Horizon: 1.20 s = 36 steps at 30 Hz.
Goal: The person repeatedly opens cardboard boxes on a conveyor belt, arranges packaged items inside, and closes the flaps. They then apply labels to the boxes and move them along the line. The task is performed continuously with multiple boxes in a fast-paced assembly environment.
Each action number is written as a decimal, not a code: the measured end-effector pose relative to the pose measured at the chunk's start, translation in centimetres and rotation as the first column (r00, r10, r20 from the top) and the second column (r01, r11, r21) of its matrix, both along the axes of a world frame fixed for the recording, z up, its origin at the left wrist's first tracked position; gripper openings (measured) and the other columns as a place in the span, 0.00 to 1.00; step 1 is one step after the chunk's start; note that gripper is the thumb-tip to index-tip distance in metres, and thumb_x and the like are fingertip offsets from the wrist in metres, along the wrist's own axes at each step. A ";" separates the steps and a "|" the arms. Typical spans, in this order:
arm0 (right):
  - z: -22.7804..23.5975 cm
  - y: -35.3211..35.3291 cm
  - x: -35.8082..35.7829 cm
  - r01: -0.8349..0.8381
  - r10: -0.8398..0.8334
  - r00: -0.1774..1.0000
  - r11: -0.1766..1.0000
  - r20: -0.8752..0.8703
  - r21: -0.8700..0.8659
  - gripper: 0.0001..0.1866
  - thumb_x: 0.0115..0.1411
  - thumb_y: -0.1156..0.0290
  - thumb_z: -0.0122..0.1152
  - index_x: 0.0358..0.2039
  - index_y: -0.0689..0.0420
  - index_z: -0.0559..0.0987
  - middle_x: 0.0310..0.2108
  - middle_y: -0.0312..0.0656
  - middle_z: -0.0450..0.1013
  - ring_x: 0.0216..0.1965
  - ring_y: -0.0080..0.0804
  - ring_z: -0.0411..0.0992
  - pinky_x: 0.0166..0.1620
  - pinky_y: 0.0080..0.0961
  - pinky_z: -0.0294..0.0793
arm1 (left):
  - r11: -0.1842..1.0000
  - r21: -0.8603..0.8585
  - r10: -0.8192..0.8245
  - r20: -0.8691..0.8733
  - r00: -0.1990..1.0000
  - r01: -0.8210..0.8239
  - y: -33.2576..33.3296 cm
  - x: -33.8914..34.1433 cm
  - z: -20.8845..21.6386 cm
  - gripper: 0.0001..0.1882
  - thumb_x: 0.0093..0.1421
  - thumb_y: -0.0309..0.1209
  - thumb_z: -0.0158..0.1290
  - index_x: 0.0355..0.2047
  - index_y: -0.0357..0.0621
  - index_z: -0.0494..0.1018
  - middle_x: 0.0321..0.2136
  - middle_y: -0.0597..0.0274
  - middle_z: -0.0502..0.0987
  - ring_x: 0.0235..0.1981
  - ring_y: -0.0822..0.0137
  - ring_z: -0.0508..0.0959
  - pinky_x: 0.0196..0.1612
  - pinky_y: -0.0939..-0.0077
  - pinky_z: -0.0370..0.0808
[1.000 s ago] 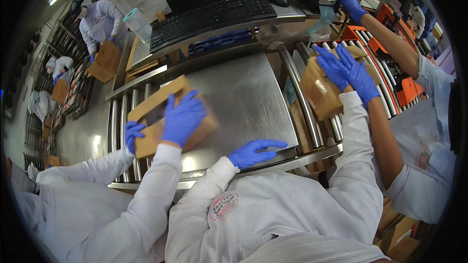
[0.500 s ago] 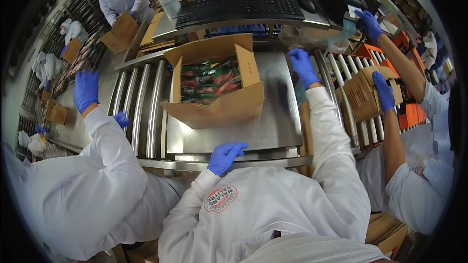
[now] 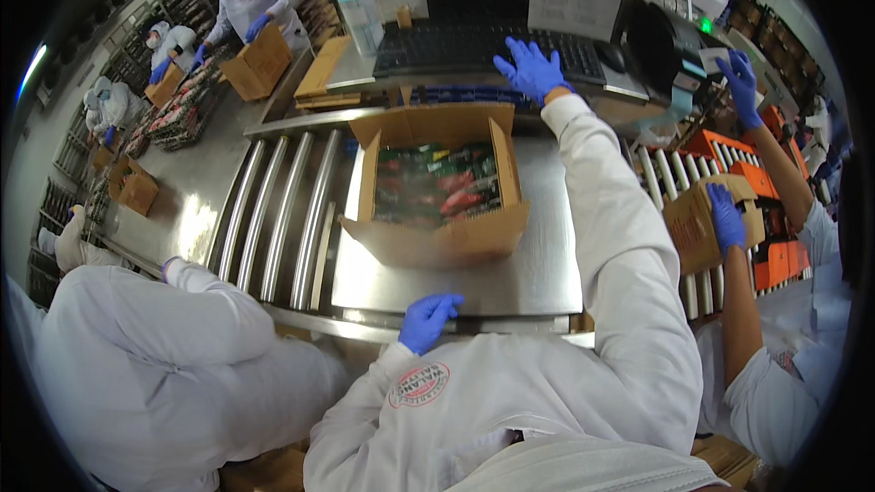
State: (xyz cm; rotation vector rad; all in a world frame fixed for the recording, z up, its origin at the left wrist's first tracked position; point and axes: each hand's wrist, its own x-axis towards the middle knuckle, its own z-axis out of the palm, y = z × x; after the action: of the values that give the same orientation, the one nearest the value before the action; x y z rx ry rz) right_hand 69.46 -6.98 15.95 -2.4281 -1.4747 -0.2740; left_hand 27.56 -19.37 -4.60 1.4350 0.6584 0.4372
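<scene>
Beside steel rollers (image 3: 316, 220), a flat metal plate (image 3: 550, 260) bears an open carton (image 3: 437, 243), its flaps folded outward. Beyond the carton lies a black keyboard (image 3: 428, 49). Green and red packets (image 3: 442, 184) lie inside the carton. Over the keyboard's front edge, the gloved right hand (image 3: 534, 71) spreads its fingers wide, gripping nothing visible; whether it touches the keyboard cannot be told. By the plate's near edge, the gloved left hand (image 3: 427, 322) has its fingers together, slightly bent, its palm hidden; whether it holds anything cannot be told.
</scene>
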 end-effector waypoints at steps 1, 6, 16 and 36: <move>-0.1 0.3 0.1 0.020 -0.020 1.000 1.000 0.009 0.007 0.36 0.62 0.40 0.32 0.65 0.48 0.52 0.66 0.43 0.50 0.67 0.42 0.44 0.64 0.57 0.35 | 1.000 0.002 -0.013 -0.006 1.000 0.013 0.2 0.0 -0.5 0.14 0.65 0.31 0.45 0.43 0.36 0.75 0.36 0.62 0.78 0.33 0.75 0.76 0.40 0.80 0.73; -1.8 0.7 0.1 0.028 -0.052 0.987 0.988 0.153 0.151 0.36 0.62 0.39 0.33 0.64 0.48 0.55 0.64 0.47 0.53 0.67 0.43 0.46 0.64 0.57 0.33 | 0.998 0.030 -0.046 -0.050 0.998 0.048 0.9 0.4 -1.4 0.14 0.64 0.32 0.45 0.43 0.35 0.75 0.32 0.62 0.78 0.31 0.74 0.76 0.39 0.80 0.73; -1.1 1.3 -0.3 0.064 -0.082 0.988 0.988 0.128 0.140 0.36 0.61 0.37 0.31 0.65 0.44 0.54 0.64 0.49 0.54 0.67 0.43 0.45 0.64 0.58 0.30 | 0.998 -0.023 -0.054 -0.112 0.992 0.051 1.0 0.3 -0.6 0.14 0.65 0.32 0.45 0.44 0.36 0.75 0.36 0.61 0.78 0.33 0.73 0.76 0.39 0.79 0.73; -1.9 1.5 0.6 0.077 -0.118 0.974 0.975 0.195 0.207 0.36 0.61 0.37 0.34 0.64 0.44 0.56 0.61 0.48 0.59 0.63 0.43 0.54 0.63 0.59 0.35 | 0.602 0.796 0.039 0.050 0.998 -0.063 1.4 0.8 4.2 0.15 0.57 0.35 0.53 0.45 0.52 0.75 0.37 0.62 0.76 0.35 0.65 0.74 0.44 0.70 0.70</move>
State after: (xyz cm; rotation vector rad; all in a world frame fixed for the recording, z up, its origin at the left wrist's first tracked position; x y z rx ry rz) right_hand 70.04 -5.47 14.00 -2.3709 -1.3355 -0.6805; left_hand 28.36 -18.01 -0.45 2.2698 0.4844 0.8747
